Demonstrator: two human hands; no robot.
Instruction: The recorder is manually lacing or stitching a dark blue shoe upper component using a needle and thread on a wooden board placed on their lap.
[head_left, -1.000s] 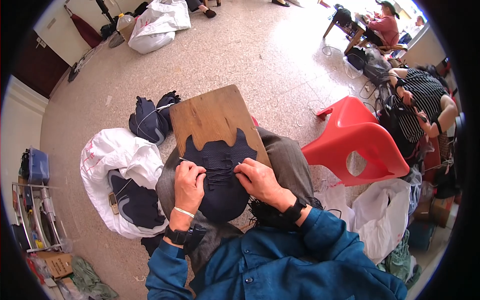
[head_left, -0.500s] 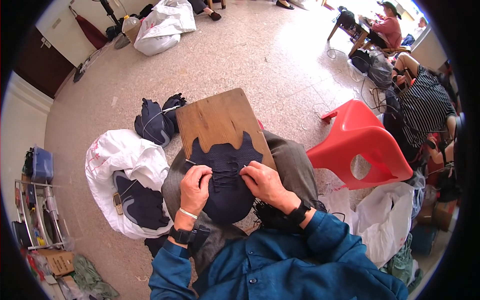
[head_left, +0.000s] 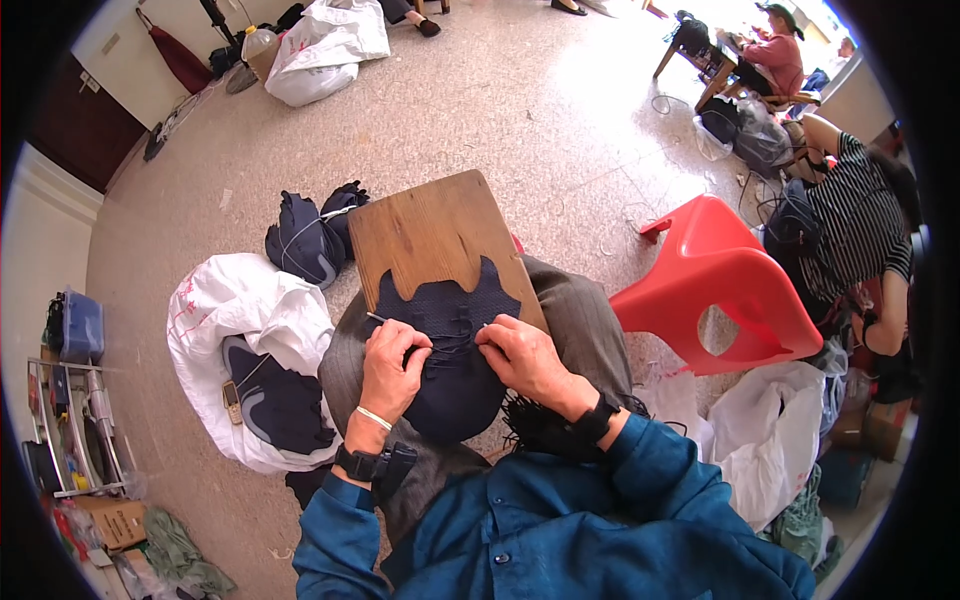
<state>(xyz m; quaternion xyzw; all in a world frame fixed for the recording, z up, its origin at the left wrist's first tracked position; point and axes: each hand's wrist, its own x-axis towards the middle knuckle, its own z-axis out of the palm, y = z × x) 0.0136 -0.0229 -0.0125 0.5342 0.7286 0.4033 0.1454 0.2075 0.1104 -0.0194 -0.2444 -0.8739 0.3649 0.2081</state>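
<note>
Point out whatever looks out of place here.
The phone, or what looks like one: it lies loose against dark pieces in the white bag, an odd spot. A pale scrap also litters the floor.

A dark, laced shoe upper (head_left: 454, 390) lies on a board (head_left: 430, 225).

from afar i count the wearer's two hands (head_left: 390, 372) (head_left: 528, 362) with two black wristbands (head_left: 359, 464) (head_left: 597, 419) and one pale bracelet (head_left: 374, 418), one laced shoe upper (head_left: 452, 405), one wooden board (head_left: 432, 225), one keypad phone (head_left: 232, 402), one red plastic stool (head_left: 712, 255).
</note>
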